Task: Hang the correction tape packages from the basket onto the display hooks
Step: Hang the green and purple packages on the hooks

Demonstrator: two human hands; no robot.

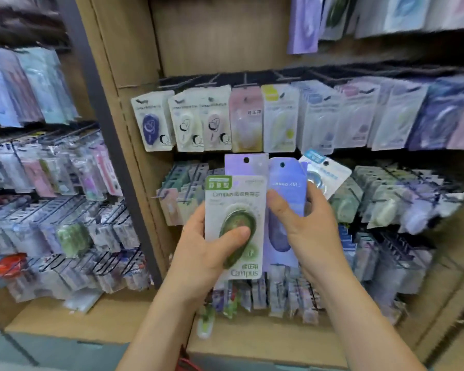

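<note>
My left hand (202,249) grips a white and green Campus correction tape package (235,210), thumb pressed on its green blister. Behind it stands a pale purple package (245,166). My right hand (303,226) holds a blue-purple package (287,183) with the thumb on its front, and a white package with a blue label (323,170) fans out behind the fingers. All are held in front of the display hooks (241,79), where rows of packages (217,121) hang. The basket is almost hidden; only a red bit (184,364) shows at the bottom edge.
Wooden shelving backs the display. A dark upright post (102,124) separates a left section crowded with hanging stationery packs (51,183). More packed hooks (391,199) fill the right, and small packs (279,293) stand along the bottom shelf.
</note>
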